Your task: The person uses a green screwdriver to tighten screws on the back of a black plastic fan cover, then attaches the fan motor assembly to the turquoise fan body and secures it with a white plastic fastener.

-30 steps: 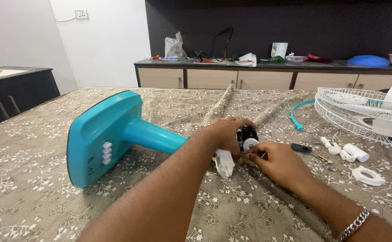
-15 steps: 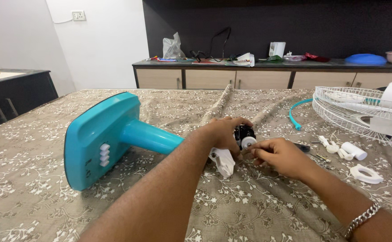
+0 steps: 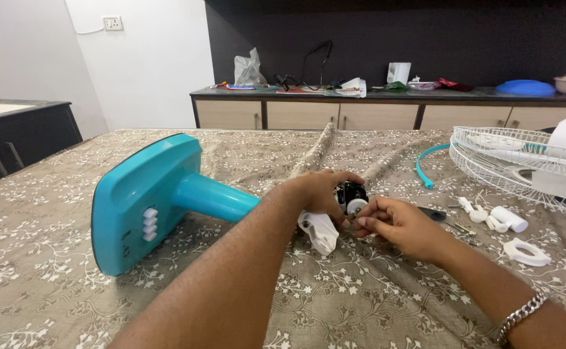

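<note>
Hands meet at the middle of the table, which is covered in a grey-brown cloth with a white floral print. Our left hand is clenched over the top end of the teal fan stand, which lies on its side: its broad base with a row of white buttons points left, and its neck runs right into our grip. At that end sits the black motor joint with a round white cap facing us and a white plastic bracket hanging beneath it, touching the cloth.

Our right hand is just beside the cap, thumb and fingertips pinched together on something very small against the joint; we cannot tell what the piece is. A silver chain bracelet is on that wrist.

To the right, apart from the hands, lie loose parts on the cloth: small white plastic pieces, a white ring-shaped part and a dark flat piece. Farther right rests the white wire fan guard, with a teal curved strip just beside its left edge.

Behind the table a dark-topped sideboard carries a plastic bag and other clutter.
</note>
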